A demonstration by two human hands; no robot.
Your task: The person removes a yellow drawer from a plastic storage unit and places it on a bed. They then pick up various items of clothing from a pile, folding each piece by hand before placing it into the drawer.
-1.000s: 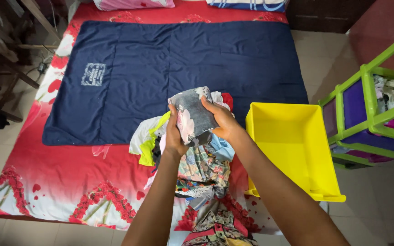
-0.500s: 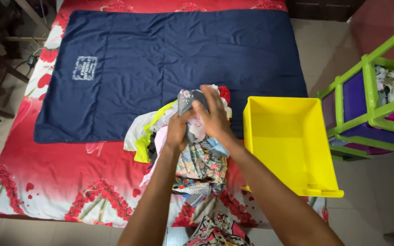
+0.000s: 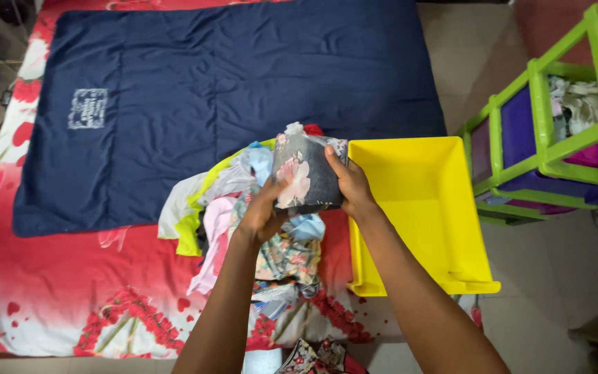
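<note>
Fingers of both hands (image 3: pixel 306 197) grip a folded floral cloth (image 3: pixel 306 176) above the clothes pile (image 3: pixel 243 221), yellow bin (image 3: pixel 417 208) beside.

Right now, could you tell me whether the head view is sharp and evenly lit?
Head view: soft, even light, no glare; the folded dark floral cloth between left hand and right hand is fairly sharp; the yellow bin looks bright; straight edges bow slightly toward the corners.

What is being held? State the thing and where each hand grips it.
A folded dark floral cloth. The left hand grips its lower left edge; the right hand grips its right edge, fingers wrapped over it.
</note>
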